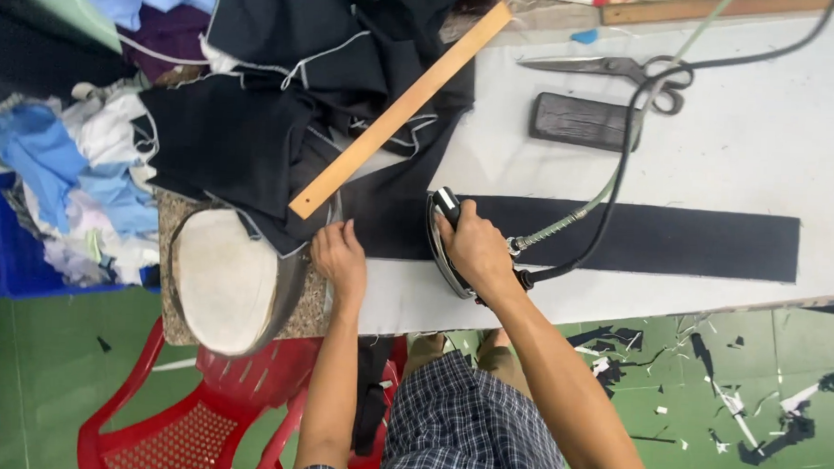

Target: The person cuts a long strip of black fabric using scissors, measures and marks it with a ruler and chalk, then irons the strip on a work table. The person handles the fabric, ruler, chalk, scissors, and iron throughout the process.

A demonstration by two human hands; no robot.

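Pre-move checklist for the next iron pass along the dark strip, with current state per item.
1. Right hand grips the iron handle: ok.
2. Left hand pins the dark strip beside the iron, off the soleplate: ok.
3. Strip lies flat on the white table ahead of the iron: ok.
4. Cord and hose off the strip: not ok, they cross it.
5. Scissors and wooden ruler clear of the strip: ok.
6. Iron heat: cannot tell.
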